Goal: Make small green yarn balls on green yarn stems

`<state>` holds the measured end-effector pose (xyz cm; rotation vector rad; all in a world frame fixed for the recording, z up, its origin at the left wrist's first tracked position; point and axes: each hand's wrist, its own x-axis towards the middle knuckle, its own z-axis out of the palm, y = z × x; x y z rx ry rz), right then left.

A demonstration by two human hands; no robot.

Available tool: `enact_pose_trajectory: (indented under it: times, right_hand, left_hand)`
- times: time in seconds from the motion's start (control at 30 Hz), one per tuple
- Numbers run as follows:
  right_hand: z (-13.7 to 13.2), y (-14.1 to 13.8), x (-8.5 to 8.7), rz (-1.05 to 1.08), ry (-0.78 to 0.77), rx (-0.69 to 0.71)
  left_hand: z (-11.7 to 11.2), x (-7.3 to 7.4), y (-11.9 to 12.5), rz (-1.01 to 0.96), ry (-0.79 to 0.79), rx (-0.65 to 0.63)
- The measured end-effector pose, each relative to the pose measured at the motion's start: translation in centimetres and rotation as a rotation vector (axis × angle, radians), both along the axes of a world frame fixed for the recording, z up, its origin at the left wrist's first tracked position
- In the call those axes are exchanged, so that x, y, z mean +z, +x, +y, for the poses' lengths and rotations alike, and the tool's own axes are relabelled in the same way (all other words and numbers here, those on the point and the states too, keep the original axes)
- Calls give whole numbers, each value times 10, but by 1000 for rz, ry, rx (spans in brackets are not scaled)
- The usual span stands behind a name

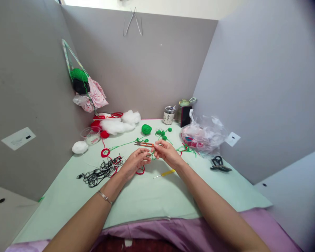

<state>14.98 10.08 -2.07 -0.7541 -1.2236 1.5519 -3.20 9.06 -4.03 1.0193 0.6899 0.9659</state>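
Observation:
Over the middle of the table, my right hand (166,153) pinches a small loop of green yarn (153,156) between thumb and fingertips. My left hand (137,161) is just to its left, fingers stretched out and slightly apart, with nothing visible gripped in them. Right behind the fingertips lie orange thread snips (145,144). A yellow-handled crochet hook (168,173) rests on the table below my right hand. Partly hidden under my left hand is a ring of red yarn (140,170).
Tangled black cord (101,174) lies left, near a red yarn ring (105,152). Behind are white stuffing (115,126), a green yarn ball (146,129), small green balls (164,138) and a can (169,116). A plastic bag (199,136) and black hair clip (219,164) are right.

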Motion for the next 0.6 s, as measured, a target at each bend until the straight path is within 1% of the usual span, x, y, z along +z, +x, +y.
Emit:
enact_pose_trajectory:
  times: [0.07,0.17,0.23,0.3,0.37,0.47,0.6]
  right_hand:
    - [-1,-2,0,-16,-1,3]
    - [-3,-3,1,-35,-4,32]
    - [-3,-3,1,-27,-11,35]
    - [-1,0,1,-4,-24,18]
    - [3,4,2,31,-41,-25]
    - [10,14,5,114,-73,-135]
    - [16,37,16,162,-51,-304]
  left_hand:
    - [-1,-3,1,68,65,-30]
    - [-1,-9,2,221,140,-50]
    - [1,-11,2,305,167,-36]
    - [3,-11,0,347,188,-18]
    - [4,-10,-1,373,199,-26]
    - [5,-10,-2,404,189,-100]
    - [4,-12,-2,414,181,-127]
